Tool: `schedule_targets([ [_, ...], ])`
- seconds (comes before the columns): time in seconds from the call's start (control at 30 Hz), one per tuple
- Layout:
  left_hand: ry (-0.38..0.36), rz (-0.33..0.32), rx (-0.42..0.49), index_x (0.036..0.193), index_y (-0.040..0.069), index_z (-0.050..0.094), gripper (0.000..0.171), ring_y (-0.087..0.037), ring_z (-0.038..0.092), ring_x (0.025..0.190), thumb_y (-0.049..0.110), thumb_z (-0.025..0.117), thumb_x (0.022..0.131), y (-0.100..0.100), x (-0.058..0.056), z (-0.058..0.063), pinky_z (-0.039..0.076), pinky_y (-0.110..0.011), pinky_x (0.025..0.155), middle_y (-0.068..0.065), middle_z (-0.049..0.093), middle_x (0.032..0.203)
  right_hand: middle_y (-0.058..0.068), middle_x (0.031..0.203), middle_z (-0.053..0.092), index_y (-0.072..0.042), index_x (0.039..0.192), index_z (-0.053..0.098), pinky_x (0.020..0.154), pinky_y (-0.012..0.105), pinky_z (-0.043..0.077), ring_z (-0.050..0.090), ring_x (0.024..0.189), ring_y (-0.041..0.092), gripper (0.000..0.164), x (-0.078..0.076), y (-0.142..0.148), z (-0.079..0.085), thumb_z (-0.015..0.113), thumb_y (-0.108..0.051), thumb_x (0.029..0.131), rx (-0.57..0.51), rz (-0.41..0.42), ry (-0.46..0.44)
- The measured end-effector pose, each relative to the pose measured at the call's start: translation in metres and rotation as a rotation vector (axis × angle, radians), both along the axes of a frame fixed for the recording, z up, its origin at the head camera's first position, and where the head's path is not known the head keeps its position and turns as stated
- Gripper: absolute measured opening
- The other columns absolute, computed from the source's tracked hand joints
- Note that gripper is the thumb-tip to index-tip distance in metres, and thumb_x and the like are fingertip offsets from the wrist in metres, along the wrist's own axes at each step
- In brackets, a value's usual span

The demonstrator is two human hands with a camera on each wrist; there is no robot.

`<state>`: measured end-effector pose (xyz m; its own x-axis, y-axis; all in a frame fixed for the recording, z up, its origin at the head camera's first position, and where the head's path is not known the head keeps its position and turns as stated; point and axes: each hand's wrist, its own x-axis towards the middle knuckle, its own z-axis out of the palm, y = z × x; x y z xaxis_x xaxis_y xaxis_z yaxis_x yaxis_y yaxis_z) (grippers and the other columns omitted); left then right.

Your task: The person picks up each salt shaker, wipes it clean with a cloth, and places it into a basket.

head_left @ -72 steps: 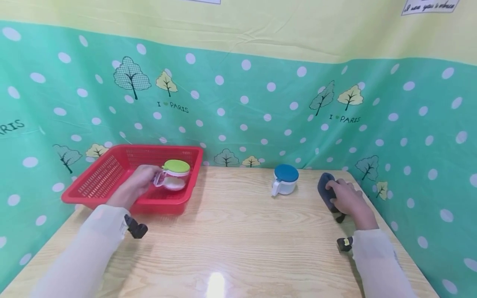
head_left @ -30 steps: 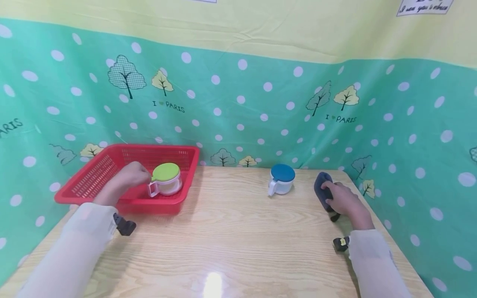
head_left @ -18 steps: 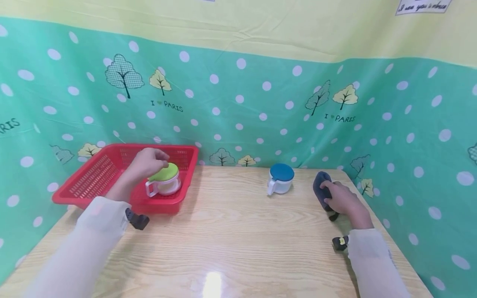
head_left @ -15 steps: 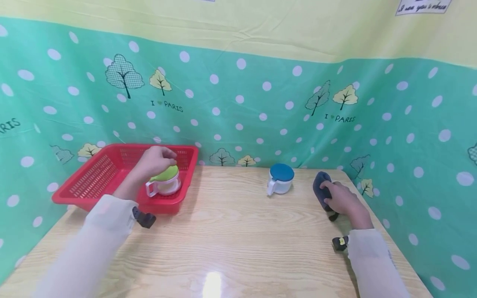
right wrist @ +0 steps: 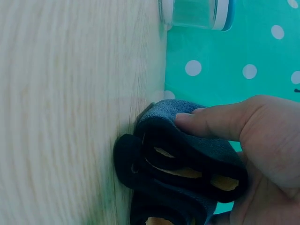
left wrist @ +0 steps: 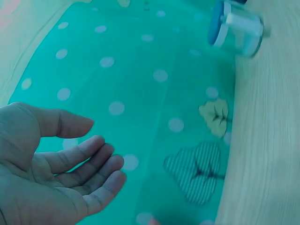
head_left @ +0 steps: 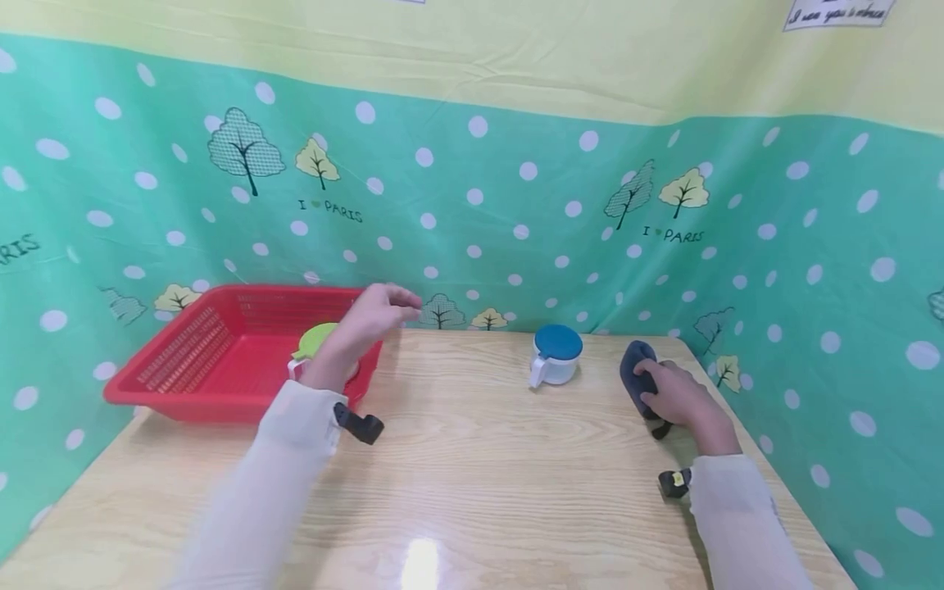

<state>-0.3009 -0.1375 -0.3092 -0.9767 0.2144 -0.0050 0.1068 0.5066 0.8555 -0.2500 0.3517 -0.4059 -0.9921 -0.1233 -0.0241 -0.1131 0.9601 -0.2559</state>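
My left hand (head_left: 374,318) is in the air over the right rim of the red basket (head_left: 192,407), fingers loosely bent and holding nothing; its palm shows bare in the left wrist view. Behind the left wrist, partly hidden, a jar with a lime-green lid (head_left: 315,337) and white handle sits in the basket. To the right, a clear jar with a blue lid (head_left: 558,342) and white handle stands on the table. My right hand (head_left: 682,401) grips a rolled dark blue fabric piece with black edging (right wrist: 187,133), thumb on its outer side, at the table's right side.
The light wood table (head_left: 479,459) ends at a green polka-dot curtain (head_left: 479,238) at the back and along the right. A black wrist camera (head_left: 359,424) juts out from the left cuff, and another camera (head_left: 674,483) sits at the right cuff.
My left hand has let go of the green-lidded jar in the basket, lifted, and swept right past it over the basket's rim. The right hand keeps its grip on the fabric roll.
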Motion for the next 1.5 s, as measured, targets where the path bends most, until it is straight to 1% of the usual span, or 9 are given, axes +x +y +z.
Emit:
schedule_targets([
  [0.13,0.043,-0.028,0.008,0.126,0.0,0.066,0.031,-0.034,0.056,0.123,0.012,0.064,0.098,0.018,-0.004,-0.009,0.043,-0.051,0.109,-0.017,0.064,0.129,0.041,0.136,0.046,-0.002,0.141,0.05,0.085,0.068,0.049,0.054,0.117,0.056,0.046,-0.002,-0.003,0.0,0.062,-0.012,0.098,-0.004,-0.007,-0.02],
  [0.33,0.044,-0.048,0.093,0.122,-0.002,0.068,0.029,-0.033,0.06,0.118,0.005,0.067,0.094,0.044,-0.011,-0.029,0.046,-0.048,0.106,-0.019,0.068,0.121,0.041,0.133,0.047,0.0,0.138,0.052,0.081,0.061,0.052,0.06,0.106,0.05,0.043,-0.005,-0.003,-0.001,0.061,-0.011,0.097,-0.008,0.006,-0.004],
  [0.57,-0.045,-0.077,0.209,0.119,0.003,0.069,0.026,-0.032,0.059,0.12,0.006,0.07,0.093,0.083,-0.011,-0.053,0.042,-0.052,0.11,-0.013,0.068,0.118,0.042,0.135,0.045,-0.001,0.14,0.049,0.087,0.07,0.047,0.054,0.116,0.057,0.046,0.002,0.0,0.001,0.062,-0.013,0.099,-0.01,-0.029,-0.033],
  [0.73,-0.084,-0.098,0.253,0.117,0.006,0.069,0.026,-0.03,0.062,0.117,0.007,0.072,0.091,0.108,-0.014,-0.073,0.041,-0.052,0.111,-0.009,0.069,0.115,0.043,0.135,0.045,-0.001,0.142,0.048,0.084,0.068,0.049,0.054,0.116,0.059,0.048,0.003,0.003,0.0,0.063,-0.012,0.098,-0.002,-0.012,-0.032],
  [0.83,-0.102,-0.106,0.293,0.116,0.005,0.069,0.026,-0.028,0.064,0.112,0.005,0.072,0.09,0.119,-0.016,-0.086,0.044,-0.049,0.108,-0.009,0.069,0.114,0.043,0.135,0.045,-0.001,0.142,0.048,0.084,0.068,0.049,0.054,0.116,0.058,0.048,0.002,0.002,-0.001,0.064,-0.011,0.098,-0.008,-0.005,-0.028],
  [0.97,-0.117,-0.124,0.339,0.116,0.0,0.069,0.028,-0.024,0.067,0.106,0.003,0.073,0.089,0.13,-0.018,-0.102,0.051,-0.04,0.101,-0.01,0.069,0.114,0.043,0.135,0.045,-0.001,0.142,0.048,0.086,0.069,0.048,0.054,0.117,0.058,0.047,-0.001,0.0,-0.001,0.063,-0.009,0.098,-0.013,-0.014,-0.028],
  [1.13,-0.168,-0.136,0.384,0.121,-0.002,0.068,0.033,-0.023,0.067,0.105,0.006,0.075,0.09,0.144,-0.02,-0.113,0.054,-0.036,0.096,-0.01,0.069,0.116,0.043,0.135,0.045,-0.001,0.141,0.048,0.085,0.067,0.049,0.054,0.117,0.058,0.047,-0.001,0.0,-0.001,0.064,-0.006,0.097,-0.006,-0.016,-0.027],
  [1.37,-0.298,-0.127,0.486,0.12,-0.002,0.068,0.032,-0.03,0.065,0.112,0.007,0.075,0.09,0.158,-0.022,-0.129,0.052,-0.042,0.1,-0.011,0.068,0.116,0.042,0.139,0.045,-0.002,0.141,0.05,0.087,0.068,0.048,0.053,0.119,0.058,0.046,-0.004,0.0,-0.002,0.064,-0.007,0.097,-0.008,0.009,-0.014],
  [1.5,-0.31,-0.149,0.466,0.116,0.001,0.069,0.03,-0.027,0.066,0.107,0.011,0.078,0.089,0.167,-0.021,-0.133,0.054,-0.04,0.096,-0.01,0.068,0.114,0.042,0.141,0.044,-0.002,0.141,0.05,0.087,0.07,0.046,0.052,0.119,0.058,0.046,-0.005,0.002,-0.002,0.064,-0.007,0.097,0.0,0.002,-0.014],
])
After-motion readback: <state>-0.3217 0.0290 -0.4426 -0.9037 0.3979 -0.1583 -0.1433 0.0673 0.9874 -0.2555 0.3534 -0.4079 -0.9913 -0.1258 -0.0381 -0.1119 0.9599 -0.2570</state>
